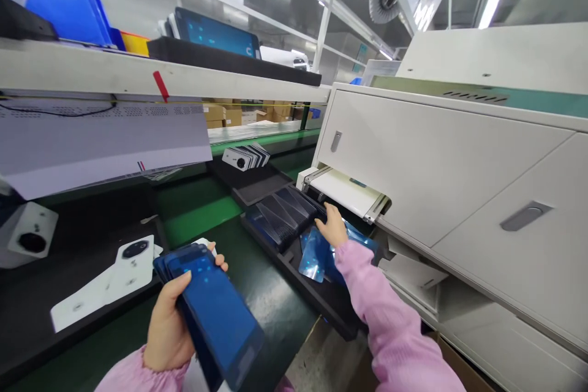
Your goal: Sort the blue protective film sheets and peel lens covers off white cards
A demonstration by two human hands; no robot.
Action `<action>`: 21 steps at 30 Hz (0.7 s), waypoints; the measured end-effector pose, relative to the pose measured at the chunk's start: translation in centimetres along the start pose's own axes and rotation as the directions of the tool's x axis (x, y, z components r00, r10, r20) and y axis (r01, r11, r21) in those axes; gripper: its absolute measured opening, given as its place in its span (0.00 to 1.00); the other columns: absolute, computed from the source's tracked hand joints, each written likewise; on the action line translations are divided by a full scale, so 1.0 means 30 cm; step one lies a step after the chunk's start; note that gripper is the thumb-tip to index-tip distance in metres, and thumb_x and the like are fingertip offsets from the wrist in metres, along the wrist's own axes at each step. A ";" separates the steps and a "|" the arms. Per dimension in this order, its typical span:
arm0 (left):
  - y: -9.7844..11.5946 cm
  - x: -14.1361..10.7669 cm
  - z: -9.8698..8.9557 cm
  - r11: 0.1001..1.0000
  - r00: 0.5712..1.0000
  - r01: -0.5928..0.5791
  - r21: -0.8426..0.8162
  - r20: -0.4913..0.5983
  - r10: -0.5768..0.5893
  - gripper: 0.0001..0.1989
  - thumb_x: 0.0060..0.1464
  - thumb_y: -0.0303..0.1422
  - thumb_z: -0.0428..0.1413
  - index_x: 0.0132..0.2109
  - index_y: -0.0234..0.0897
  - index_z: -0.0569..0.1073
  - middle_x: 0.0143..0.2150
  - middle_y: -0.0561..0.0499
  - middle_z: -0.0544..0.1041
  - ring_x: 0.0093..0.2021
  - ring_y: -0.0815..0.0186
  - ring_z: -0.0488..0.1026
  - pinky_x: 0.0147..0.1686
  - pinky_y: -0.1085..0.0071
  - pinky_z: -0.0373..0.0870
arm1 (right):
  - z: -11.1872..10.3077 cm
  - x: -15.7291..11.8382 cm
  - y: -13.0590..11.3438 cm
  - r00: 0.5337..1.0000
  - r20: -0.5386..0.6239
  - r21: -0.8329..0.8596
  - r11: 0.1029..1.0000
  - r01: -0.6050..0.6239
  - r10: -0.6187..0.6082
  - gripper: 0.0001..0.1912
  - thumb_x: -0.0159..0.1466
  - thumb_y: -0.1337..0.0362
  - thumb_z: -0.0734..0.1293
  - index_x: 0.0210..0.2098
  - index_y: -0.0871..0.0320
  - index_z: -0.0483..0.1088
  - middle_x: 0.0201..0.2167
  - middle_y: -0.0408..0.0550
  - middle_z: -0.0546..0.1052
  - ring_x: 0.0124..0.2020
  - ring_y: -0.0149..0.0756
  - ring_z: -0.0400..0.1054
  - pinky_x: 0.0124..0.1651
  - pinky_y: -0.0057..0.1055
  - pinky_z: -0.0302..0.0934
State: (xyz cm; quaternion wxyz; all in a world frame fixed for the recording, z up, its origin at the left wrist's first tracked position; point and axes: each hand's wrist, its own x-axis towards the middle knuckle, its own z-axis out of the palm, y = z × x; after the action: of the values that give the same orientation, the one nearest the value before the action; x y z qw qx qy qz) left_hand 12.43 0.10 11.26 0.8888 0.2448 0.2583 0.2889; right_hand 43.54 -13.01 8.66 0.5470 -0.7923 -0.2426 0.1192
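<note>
My left hand (172, 318) is closed round a small stack of phone screens (220, 306), the top one covered in blue film. Its thumb presses on the face and fingertips show at the far edge. Over a black foam tray (294, 269), my right hand (334, 226) has its thumb and fingers apart, at the end of a row of dark phone panels (285, 214). Whether it touches a panel is hard to see. Loose blue film sheets (315, 254) lie in the tray beneath and beside this hand.
A white machine (441, 153) with a short conveyor belt (346, 191) stands on the right. White phone back covers (133, 266) lie in a black tray at left; more covers (245, 157) stand in another tray behind. A shelf (124, 67) crosses above the green bench.
</note>
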 end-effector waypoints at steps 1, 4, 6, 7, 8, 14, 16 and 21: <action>0.009 -0.011 -0.007 0.996 0.997 0.080 -0.034 -0.010 -0.080 0.24 0.44 0.36 0.56 0.51 0.39 0.69 0.40 0.46 0.74 0.36 0.58 0.73 0.35 0.62 0.73 | -0.022 0.065 0.005 1.000 -0.030 -0.006 1.000 -0.005 0.005 0.26 0.55 0.65 0.71 0.52 0.59 0.64 0.58 0.56 0.61 0.62 0.48 0.52 0.62 0.45 0.49; -0.002 -0.032 -0.038 0.952 0.960 0.275 -0.131 -0.018 -0.280 0.20 0.47 0.33 0.54 0.49 0.34 0.70 0.37 0.44 0.73 0.39 0.56 0.73 0.41 0.57 0.72 | -0.068 0.180 0.020 0.998 -0.061 0.026 0.999 -0.030 0.032 0.17 0.62 0.62 0.65 0.50 0.59 0.65 0.53 0.53 0.66 0.53 0.43 0.62 0.54 0.46 0.59; -0.024 -0.031 -0.062 0.916 0.929 0.359 -0.180 -0.023 -0.369 0.18 0.50 0.34 0.53 0.48 0.32 0.69 0.36 0.44 0.73 0.40 0.55 0.73 0.43 0.55 0.71 | -0.102 0.194 0.025 0.998 -0.059 0.081 0.996 -0.030 0.035 0.14 0.64 0.61 0.63 0.48 0.59 0.66 0.48 0.50 0.70 0.45 0.38 0.68 0.46 0.41 0.65; -0.034 -0.027 -0.073 0.897 0.914 0.394 -0.199 -0.014 -0.405 0.18 0.50 0.35 0.53 0.48 0.31 0.69 0.37 0.44 0.73 0.39 0.56 0.73 0.42 0.56 0.71 | -0.122 0.186 0.027 0.998 -0.050 0.116 0.993 -0.023 0.029 0.14 0.64 0.60 0.63 0.46 0.60 0.66 0.45 0.50 0.72 0.41 0.36 0.69 0.43 0.38 0.66; -0.042 -0.020 -0.081 0.881 0.902 0.422 -0.214 0.002 -0.431 0.18 0.51 0.35 0.53 0.49 0.31 0.68 0.38 0.44 0.73 0.38 0.58 0.73 0.41 0.58 0.71 | -0.141 0.168 0.027 0.999 -0.032 0.156 0.988 -0.013 0.018 0.13 0.63 0.60 0.64 0.45 0.60 0.67 0.41 0.50 0.74 0.38 0.35 0.71 0.40 0.36 0.67; -0.086 0.034 -0.071 0.850 0.866 0.493 -0.187 0.205 -0.457 0.18 0.53 0.35 0.52 0.49 0.29 0.68 0.39 0.43 0.74 0.31 0.64 0.72 0.30 0.67 0.69 | -0.170 -0.069 -0.024 0.979 0.162 0.350 0.935 0.062 -0.126 0.17 0.55 0.57 0.69 0.42 0.56 0.70 0.33 0.45 0.77 0.28 0.33 0.71 0.34 0.33 0.68; -0.107 0.041 -0.056 0.832 0.831 0.536 -0.147 0.266 -0.488 0.19 0.53 0.37 0.52 0.49 0.29 0.69 0.39 0.42 0.74 0.32 0.62 0.73 0.30 0.67 0.68 | -0.142 -0.165 -0.083 0.917 0.304 0.297 0.940 0.168 -0.259 0.13 0.55 0.61 0.70 0.40 0.55 0.72 0.34 0.45 0.78 0.33 0.34 0.72 0.41 0.35 0.67; -0.151 0.026 -0.043 0.790 0.776 0.605 -0.097 0.294 -0.558 0.20 0.52 0.35 0.53 0.49 0.29 0.69 0.41 0.38 0.77 0.34 0.60 0.75 0.31 0.68 0.67 | -0.044 -0.299 -0.284 0.366 0.845 0.175 0.849 0.499 -0.390 0.11 0.63 0.66 0.61 0.41 0.54 0.74 0.41 0.49 0.77 0.47 0.38 0.69 0.53 0.39 0.60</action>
State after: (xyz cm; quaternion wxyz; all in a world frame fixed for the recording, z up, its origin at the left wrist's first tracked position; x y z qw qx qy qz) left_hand 13.95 -2.28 7.40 0.9784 0.1029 0.1791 -0.0116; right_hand 34.31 -16.28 16.34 0.3195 -0.5592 -0.6905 0.3293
